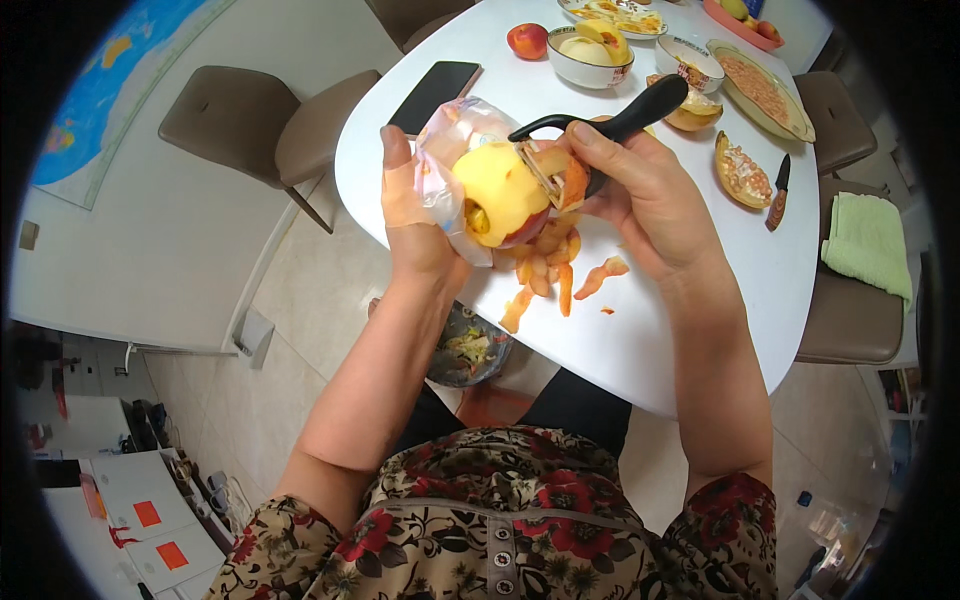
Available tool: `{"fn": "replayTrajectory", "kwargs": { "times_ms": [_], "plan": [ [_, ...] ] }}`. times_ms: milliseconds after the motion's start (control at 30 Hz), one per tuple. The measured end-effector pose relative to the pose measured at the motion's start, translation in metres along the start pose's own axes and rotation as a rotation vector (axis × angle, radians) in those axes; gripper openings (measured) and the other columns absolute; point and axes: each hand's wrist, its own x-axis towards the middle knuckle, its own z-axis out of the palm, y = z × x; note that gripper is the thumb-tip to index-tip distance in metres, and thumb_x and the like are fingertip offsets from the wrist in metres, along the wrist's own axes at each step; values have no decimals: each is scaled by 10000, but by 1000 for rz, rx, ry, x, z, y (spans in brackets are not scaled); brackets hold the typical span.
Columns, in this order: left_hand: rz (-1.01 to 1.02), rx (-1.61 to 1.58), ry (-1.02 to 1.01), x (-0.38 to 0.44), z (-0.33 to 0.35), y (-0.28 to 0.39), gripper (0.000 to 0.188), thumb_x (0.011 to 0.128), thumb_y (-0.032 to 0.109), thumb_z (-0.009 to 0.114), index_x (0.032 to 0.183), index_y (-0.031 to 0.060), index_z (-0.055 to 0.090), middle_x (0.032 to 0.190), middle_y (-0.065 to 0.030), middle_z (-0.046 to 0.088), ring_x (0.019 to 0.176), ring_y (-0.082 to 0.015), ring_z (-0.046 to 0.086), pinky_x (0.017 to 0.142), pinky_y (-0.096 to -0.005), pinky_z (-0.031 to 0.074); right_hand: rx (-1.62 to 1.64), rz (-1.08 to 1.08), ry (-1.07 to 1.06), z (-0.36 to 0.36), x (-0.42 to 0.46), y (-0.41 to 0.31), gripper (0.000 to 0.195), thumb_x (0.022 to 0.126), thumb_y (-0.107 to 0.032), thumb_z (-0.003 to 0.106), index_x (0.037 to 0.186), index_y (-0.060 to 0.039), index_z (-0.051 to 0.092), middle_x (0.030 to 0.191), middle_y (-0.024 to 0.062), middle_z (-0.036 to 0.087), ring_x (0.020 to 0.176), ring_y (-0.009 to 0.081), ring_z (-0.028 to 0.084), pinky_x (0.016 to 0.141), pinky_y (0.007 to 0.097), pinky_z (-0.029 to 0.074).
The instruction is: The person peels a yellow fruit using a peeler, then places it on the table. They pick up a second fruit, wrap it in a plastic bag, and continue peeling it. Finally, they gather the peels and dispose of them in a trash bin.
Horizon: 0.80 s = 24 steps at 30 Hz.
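A partly peeled, red-skinned fruit (499, 187), perhaps a nectarine or an apple, rests in my left hand (424, 206). Between palm and fruit lies a crumpled, printed plastic bag (442, 165). Yellow flesh shows on most of the visible side; red skin remains along the lower edge. My right hand (637, 187) grips a black-handled peeler (630, 112), its metal blade against the fruit. From the blade hangs a strip of peel (574, 184). Beneath the hands, several peel strips (551, 266) lie heaped near the front edge of the white table (630, 352).
A phone (435, 97) lies behind my left hand. Farther back are a whole red fruit (527, 41) and a bowl of peeled fruit (591, 71). Pomegranate pieces (742, 172) and a knife (780, 193) lie right. Below the edge stands a scrap-filled, bag-lined bin (469, 349).
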Motion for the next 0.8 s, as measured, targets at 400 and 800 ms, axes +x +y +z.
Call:
{"fn": "replayTrajectory", "kwargs": {
  "times_ms": [400,800],
  "plan": [
    [90,131,14,0,5,5,753,870,666,400,1218,4,484,1099,-144,600,985,-239,617,868,-354,505,-145,9,-108,4,-11,-11,263,908,-241,594,1047,-18,606,977,45,639,907,104,585,806,274,488],
    [141,177,87,1,5,6,742,854,650,457,1208,1,514,1095,-133,608,981,-227,617,870,-343,491,-174,18,-75,4,-8,-6,264,903,-252,602,1039,-26,606,977,38,639,910,100,582,777,291,500]
  ]
}}
